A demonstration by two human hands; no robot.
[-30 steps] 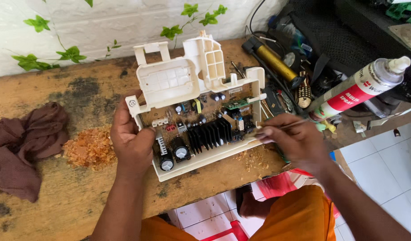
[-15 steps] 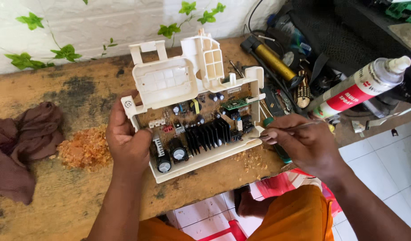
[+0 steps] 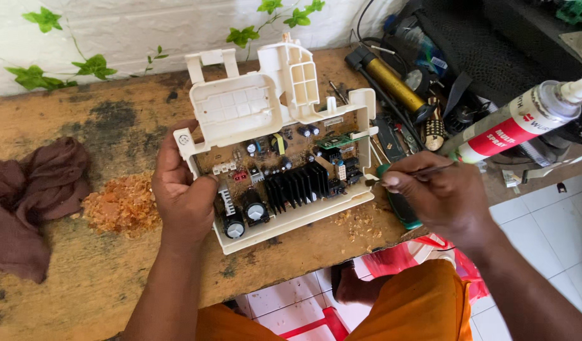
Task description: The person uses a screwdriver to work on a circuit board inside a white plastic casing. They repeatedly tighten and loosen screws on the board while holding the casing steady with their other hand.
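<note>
Two hands work on the worn wooden worktop (image 3: 101,297). Left hand (image 3: 187,196) has its grip pressed on the left edge of the white plastic box with the green circuit board (image 3: 278,170). Right hand (image 3: 439,196) pinches a thin metal tool (image 3: 424,169) just right of the box.

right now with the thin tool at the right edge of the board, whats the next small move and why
Probably slide the tool tip a little left, onto the circuit board. The right hand holds it at the white housing's right edge, just short of the components, while the left hand grips the housing's left side, bracing it.
</note>
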